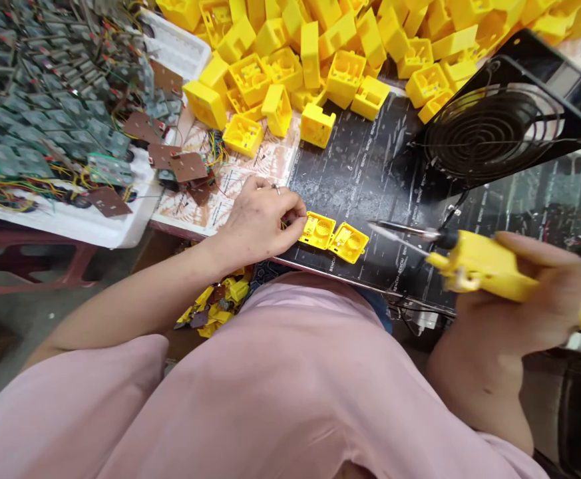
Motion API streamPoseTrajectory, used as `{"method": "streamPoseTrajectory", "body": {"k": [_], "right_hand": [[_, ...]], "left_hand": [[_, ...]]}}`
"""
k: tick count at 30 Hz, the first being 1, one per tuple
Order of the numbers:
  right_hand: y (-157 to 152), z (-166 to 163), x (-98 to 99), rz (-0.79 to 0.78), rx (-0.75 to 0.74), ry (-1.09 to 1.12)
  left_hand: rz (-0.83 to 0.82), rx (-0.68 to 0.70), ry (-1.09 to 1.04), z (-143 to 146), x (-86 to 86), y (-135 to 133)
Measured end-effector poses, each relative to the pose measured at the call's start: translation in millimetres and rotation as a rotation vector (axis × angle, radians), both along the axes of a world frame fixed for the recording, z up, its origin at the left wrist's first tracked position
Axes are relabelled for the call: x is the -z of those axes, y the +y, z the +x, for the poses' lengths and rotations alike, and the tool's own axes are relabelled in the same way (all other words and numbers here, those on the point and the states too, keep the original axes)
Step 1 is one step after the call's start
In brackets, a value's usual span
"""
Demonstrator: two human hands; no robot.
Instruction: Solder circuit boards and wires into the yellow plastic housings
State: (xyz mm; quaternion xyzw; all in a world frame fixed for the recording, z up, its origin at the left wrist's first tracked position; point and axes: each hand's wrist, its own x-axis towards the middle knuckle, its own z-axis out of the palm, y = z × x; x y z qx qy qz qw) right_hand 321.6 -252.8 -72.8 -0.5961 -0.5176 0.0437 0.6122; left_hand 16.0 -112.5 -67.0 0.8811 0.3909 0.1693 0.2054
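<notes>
My right hand (534,299), slightly blurred, is wrapped round a yellow soldering gun (490,263). The gun's metal tip and thin feed tube point left, in the air to the right of two small yellow plastic housings (350,242). Those housings lie side by side near the bench's front edge, open sides up, with small parts inside. My left hand (265,216) is pinched closed at the left end of the pair, its fingertips touching or just beside the left housing. Something dark, perhaps with thin wires, shows under the fingers; what they hold is mostly hidden.
A heap of yellow housings (310,56) covers the back of the black bench top (370,166). At right stands a black fan (490,126) with a wire guard. On the left, a white foam tray (145,206) holds many wired circuit boards; brown boards (183,165) lie at its edge.
</notes>
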Motion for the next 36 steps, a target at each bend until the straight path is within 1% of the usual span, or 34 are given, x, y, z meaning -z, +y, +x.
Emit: {"method": "streamPoseTrajectory", "body": {"k": [3, 5, 8, 11, 15, 18, 21, 24, 26, 30, 36], "right_hand": [[-11.9, -17.3, -6.0, 0.060, -0.087, -0.163], [-14.5, -25.8, -9.8, -0.005, -0.204, -0.230], [-9.9, -34.0, -12.1, 0.004, -0.315, -0.293], [-3.4, -40.3, -13.3, 0.069, -0.358, -0.345], [-3.0, -47.5, -16.9, -0.007, -0.366, -0.443], [-5.2, -50.5, -18.8, -0.041, -0.352, -0.460], [-3.6, -51.3, -20.2, -0.027, -0.349, -0.523], [1.5, -50.2, -22.8, 0.018, -0.389, -0.595], [4.7, -48.4, -24.5, 0.034, -0.409, -0.589], [8.0, -45.5, -25.4, 0.065, -0.371, -0.536], [5.9, -47.8, -24.9, 0.027, -0.402, -0.549]], "left_hand": [[0.037, 0.003, 0.040, 2.1, 0.2, 1.1], [0.041, 0.018, 0.051, 2.4, 0.6, 1.9], [0.056, 0.045, 0.052, 2.6, 0.8, 3.4], [0.098, 0.075, 0.069, 3.5, 0.1, 4.9], [0.134, 0.098, 0.099, 4.4, -1.1, 6.1], [0.142, 0.105, 0.122, 5.0, -1.6, 6.7], [0.148, 0.119, 0.136, 6.3, -2.2, 7.5], [0.153, 0.130, 0.136, 7.2, -3.6, 8.6], [0.145, 0.136, 0.132, 7.0, -4.9, 9.4], [0.115, 0.133, 0.131, 5.7, -6.8, 10.2], [0.104, 0.114, 0.175, 7.0, -8.2, 10.0]]}}
